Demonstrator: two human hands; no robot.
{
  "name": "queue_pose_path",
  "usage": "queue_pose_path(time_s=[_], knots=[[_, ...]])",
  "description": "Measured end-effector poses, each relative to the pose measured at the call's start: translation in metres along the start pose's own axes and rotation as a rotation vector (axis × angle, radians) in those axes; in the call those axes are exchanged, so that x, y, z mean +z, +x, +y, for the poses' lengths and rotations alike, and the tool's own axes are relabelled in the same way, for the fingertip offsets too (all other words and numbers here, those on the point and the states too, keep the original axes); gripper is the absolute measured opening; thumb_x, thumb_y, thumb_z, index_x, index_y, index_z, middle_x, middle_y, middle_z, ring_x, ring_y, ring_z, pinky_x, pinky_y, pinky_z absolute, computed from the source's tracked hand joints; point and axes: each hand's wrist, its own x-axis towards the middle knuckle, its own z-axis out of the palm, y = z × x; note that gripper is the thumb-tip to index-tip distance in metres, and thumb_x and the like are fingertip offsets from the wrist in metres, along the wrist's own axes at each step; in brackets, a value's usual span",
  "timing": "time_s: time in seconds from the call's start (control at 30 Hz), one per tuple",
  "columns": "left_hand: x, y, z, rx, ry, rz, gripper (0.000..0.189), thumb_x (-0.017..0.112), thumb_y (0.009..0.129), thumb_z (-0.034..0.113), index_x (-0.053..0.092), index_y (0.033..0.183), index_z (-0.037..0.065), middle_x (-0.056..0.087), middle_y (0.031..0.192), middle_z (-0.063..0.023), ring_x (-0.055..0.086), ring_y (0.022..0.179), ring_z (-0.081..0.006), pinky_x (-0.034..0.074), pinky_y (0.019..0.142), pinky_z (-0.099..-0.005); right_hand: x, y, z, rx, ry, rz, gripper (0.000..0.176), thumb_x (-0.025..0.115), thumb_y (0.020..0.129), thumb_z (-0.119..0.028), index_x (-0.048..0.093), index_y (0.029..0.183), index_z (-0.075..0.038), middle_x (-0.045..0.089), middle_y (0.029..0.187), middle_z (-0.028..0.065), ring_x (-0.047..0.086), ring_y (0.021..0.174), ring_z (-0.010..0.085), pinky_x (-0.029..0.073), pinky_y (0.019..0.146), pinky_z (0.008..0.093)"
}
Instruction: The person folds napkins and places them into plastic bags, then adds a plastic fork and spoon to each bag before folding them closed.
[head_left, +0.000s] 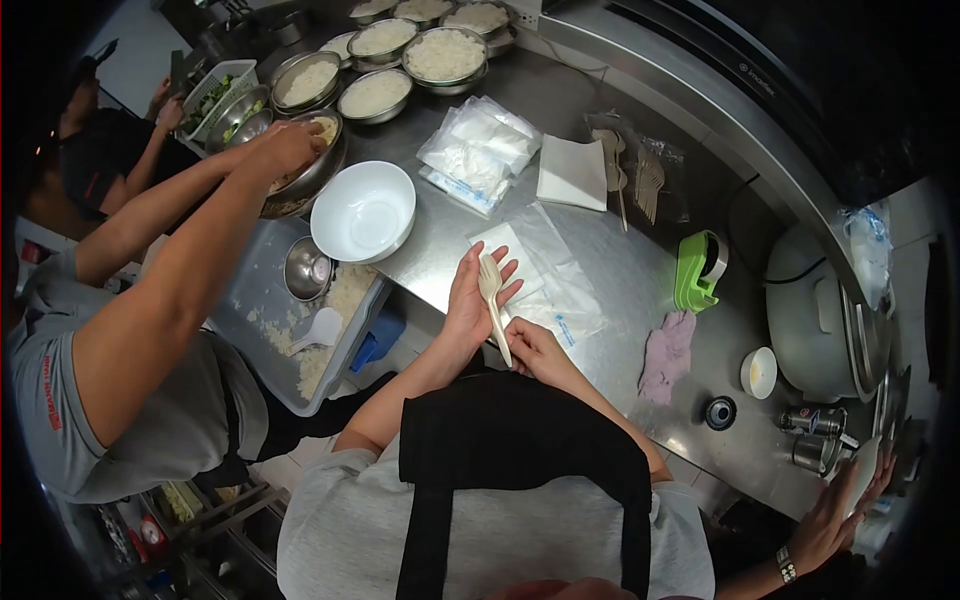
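A pale beige disposable fork lies along the upturned palm of my left hand, tines toward the fingertips and handle pointing back at me. The fingers of that hand are mostly stretched out around the fork head. My right hand is closed, its curled fingers at the lower handle. Just beyond my hands, clear plastic bags with blue print lie flat on the steel counter, over or beside a white napkin. A stack of white napkins is farther back, near packs of beige forks and spoons.
A co-worker's hand reaches into a metal bowl at left, beside a white bowl and a grey rice tub. Rice bowls stand behind. A green tape dispenser, purple cloth and another person's hand are right.
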Motion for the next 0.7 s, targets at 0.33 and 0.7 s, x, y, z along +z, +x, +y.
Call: queue_pose_path(time_s=[0.33, 0.7], knots=[[0.02, 0.006, -0.023, 0.026, 0.166, -0.066, 0.024, 0.049, 0.091, 0.025, 0.049, 0.105, 0.006, 0.054, 0.091, -0.0045, 0.054, 0.081, -0.0123, 0.049, 0.076, -0.0271, -0.006, -0.026, 0.017, -0.213, -0.137, 0.446, 0.029, 0.041, 0.091, -0.012, 0.052, 0.116, -0.002, 0.048, 0.06, 0.0008, 0.045, 0.051, 0.0093, 0.038, 0.049, 0.0235], [-0.014, -0.009, -0.064, 0.468, 2.07, -0.814, 0.025, 0.064, 0.069, 0.023, 0.055, 0.083, 0.005, 0.056, 0.077, -0.0093, 0.058, 0.072, -0.0253, 0.046, 0.063, -0.0364, -0.055, -0.154, 0.045, -0.077, 0.273, 0.86, 0.023, 0.042, 0.091, -0.012, 0.053, 0.107, 0.001, 0.049, 0.06, -0.0016, 0.038, 0.044, 0.0032, 0.028, 0.04, 0.0164]])
